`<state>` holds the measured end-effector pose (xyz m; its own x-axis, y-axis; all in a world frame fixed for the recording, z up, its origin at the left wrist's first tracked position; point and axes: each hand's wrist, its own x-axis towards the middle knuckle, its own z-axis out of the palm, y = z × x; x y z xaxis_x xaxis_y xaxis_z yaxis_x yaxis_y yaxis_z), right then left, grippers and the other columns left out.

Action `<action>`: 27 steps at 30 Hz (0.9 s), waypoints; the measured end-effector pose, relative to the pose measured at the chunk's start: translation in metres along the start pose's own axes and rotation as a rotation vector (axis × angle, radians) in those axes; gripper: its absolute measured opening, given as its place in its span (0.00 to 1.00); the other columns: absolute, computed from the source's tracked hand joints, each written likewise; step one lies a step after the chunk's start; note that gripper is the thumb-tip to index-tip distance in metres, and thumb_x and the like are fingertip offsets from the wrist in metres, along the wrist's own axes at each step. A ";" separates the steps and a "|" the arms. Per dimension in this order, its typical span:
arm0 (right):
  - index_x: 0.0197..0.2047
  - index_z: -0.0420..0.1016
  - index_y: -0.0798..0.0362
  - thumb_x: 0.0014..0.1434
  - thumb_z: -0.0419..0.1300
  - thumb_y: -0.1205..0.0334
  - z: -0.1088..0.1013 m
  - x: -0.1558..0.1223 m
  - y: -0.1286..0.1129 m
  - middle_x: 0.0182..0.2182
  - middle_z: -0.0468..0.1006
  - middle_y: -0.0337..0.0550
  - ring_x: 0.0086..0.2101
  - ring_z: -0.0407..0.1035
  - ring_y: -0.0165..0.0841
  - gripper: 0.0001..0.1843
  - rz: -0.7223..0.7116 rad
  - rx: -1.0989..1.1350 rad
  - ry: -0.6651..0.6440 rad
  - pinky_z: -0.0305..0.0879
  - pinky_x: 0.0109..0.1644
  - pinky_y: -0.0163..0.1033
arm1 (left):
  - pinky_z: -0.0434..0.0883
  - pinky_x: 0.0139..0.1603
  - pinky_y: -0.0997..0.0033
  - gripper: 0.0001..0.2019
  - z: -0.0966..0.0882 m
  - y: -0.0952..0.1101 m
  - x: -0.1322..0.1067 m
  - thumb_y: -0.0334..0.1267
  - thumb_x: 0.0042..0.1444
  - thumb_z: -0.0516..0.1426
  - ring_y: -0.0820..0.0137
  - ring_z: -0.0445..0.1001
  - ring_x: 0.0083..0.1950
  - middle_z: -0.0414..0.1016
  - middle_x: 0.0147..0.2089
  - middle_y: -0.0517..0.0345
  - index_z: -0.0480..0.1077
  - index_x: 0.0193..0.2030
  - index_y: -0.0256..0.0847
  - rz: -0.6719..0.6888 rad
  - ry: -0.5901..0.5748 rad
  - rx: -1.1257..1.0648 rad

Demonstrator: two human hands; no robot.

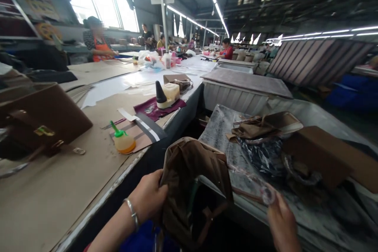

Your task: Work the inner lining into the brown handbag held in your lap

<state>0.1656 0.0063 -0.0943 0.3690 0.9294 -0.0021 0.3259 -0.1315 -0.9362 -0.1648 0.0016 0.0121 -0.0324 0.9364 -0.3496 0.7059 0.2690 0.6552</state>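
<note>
My left hand [149,196], with a silver bangle at the wrist, is closed on the edge of a brown fabric-lined bag [184,165]. The bag hangs tilted with its mouth open, in front of the table edge. On the right, my right hand [282,220] pinches the end of a strap [246,177] wrapped in clear plastic; this end is somewhat blurred. The strap runs back toward the bag's right side. Below, the bag's lower part is in dark shadow.
A squeeze bottle [125,141] with a green nozzle and a black-tipped glue pot [165,96] stand on the table [88,189]. A finished-looking brown handbag [44,118] lies left. Bag parts [260,126] fill the cart [218,126] on the right. Several people work farther back.
</note>
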 end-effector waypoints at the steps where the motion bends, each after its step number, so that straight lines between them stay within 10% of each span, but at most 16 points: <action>1: 0.48 0.62 0.55 0.55 0.44 0.42 -0.002 -0.003 -0.017 0.48 0.68 0.55 0.51 0.60 0.44 0.28 -0.051 0.005 0.060 0.56 0.54 0.51 | 0.67 0.36 0.76 0.12 0.000 -0.001 0.000 0.31 0.47 0.50 0.66 0.73 0.40 0.76 0.36 0.56 0.69 0.38 0.39 -0.001 -0.011 -0.007; 4: 0.55 0.56 0.56 0.58 0.42 0.46 0.005 -0.015 -0.063 0.51 0.65 0.56 0.50 0.61 0.41 0.28 -0.282 -0.035 0.076 0.57 0.53 0.49 | 0.68 0.35 0.77 0.14 0.000 -0.004 -0.002 0.32 0.46 0.49 0.67 0.73 0.39 0.76 0.36 0.58 0.68 0.41 0.39 0.010 -0.038 -0.024; 7: 0.60 0.49 0.52 0.52 0.54 0.50 0.032 -0.027 -0.079 0.57 0.58 0.51 0.54 0.56 0.42 0.35 -0.403 -0.268 -0.204 0.55 0.55 0.49 | 0.68 0.35 0.77 0.15 -0.002 -0.003 -0.007 0.33 0.47 0.49 0.67 0.73 0.39 0.76 0.36 0.59 0.68 0.43 0.40 0.057 -0.056 -0.024; 12: 0.58 0.54 0.60 0.48 0.59 0.58 0.063 -0.030 -0.060 0.53 0.63 0.57 0.52 0.59 0.45 0.36 -0.303 -0.442 -0.394 0.54 0.55 0.49 | 0.69 0.37 0.77 0.17 -0.013 0.002 -0.019 0.36 0.47 0.50 0.66 0.73 0.39 0.76 0.37 0.59 0.67 0.46 0.40 0.095 -0.062 0.001; 21: 0.43 0.70 0.54 0.57 0.50 0.56 0.044 -0.054 -0.078 0.38 0.75 0.43 0.39 0.69 0.37 0.15 -0.194 -0.175 -0.722 0.63 0.42 0.37 | 0.69 0.42 0.74 0.20 -0.052 -0.036 -0.041 0.40 0.49 0.49 0.64 0.72 0.43 0.74 0.42 0.58 0.65 0.50 0.40 0.091 -0.260 0.133; 27: 0.52 0.66 0.50 0.59 0.48 0.57 0.056 -0.062 -0.084 0.43 0.73 0.41 0.42 0.67 0.35 0.18 -0.205 -0.062 -0.898 0.61 0.47 0.37 | 0.61 0.53 0.56 0.29 -0.049 -0.051 -0.038 0.28 0.49 0.49 0.58 0.65 0.52 0.64 0.54 0.48 0.50 0.60 0.40 0.172 0.116 0.729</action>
<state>0.0666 -0.0207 -0.0357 -0.5062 0.8518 -0.1348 0.3659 0.0706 -0.9280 -0.2344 -0.0371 0.0248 0.0750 0.9802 -0.1834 0.9955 -0.0628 0.0716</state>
